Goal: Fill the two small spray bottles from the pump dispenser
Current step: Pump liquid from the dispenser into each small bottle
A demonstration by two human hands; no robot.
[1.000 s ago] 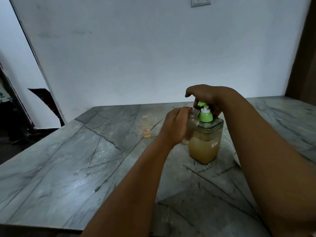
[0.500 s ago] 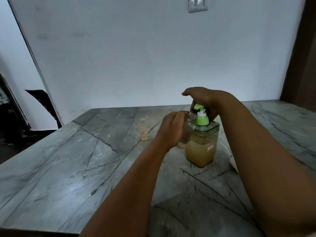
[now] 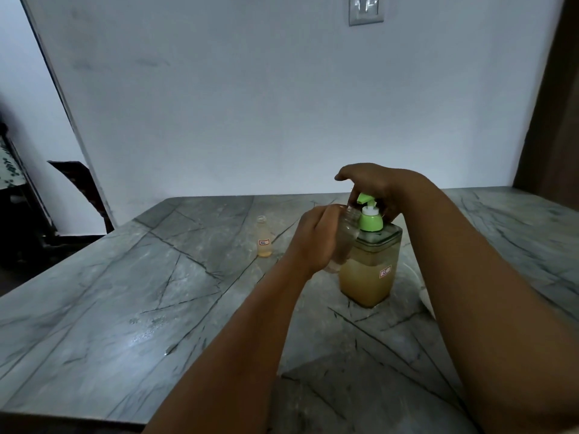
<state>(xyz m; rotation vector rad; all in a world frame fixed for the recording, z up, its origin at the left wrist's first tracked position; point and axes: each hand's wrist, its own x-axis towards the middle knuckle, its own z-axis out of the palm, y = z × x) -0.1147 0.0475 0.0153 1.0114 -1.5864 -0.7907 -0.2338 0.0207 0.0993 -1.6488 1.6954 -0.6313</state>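
Observation:
A square clear pump dispenser holding amber liquid stands on the marble table, with a green pump head on top. My right hand sits over the pump head, fingers curled down around it. My left hand grips a small clear bottle, tilted with its open mouth just under the green nozzle; I cannot tell how much liquid is in it. A second small bottle, uncapped, labelled and part full of amber liquid, stands upright to the left, apart from both hands.
The table's back edge meets a white wall with a switch plate. A pale curved rim shows behind my right forearm. Dark furniture stands beyond the table's left side, and a brown door is on the right.
The green pump head has come up a little under my right hand. My left hand keeps the small bottle at the nozzle. The view has tilted slightly upward.

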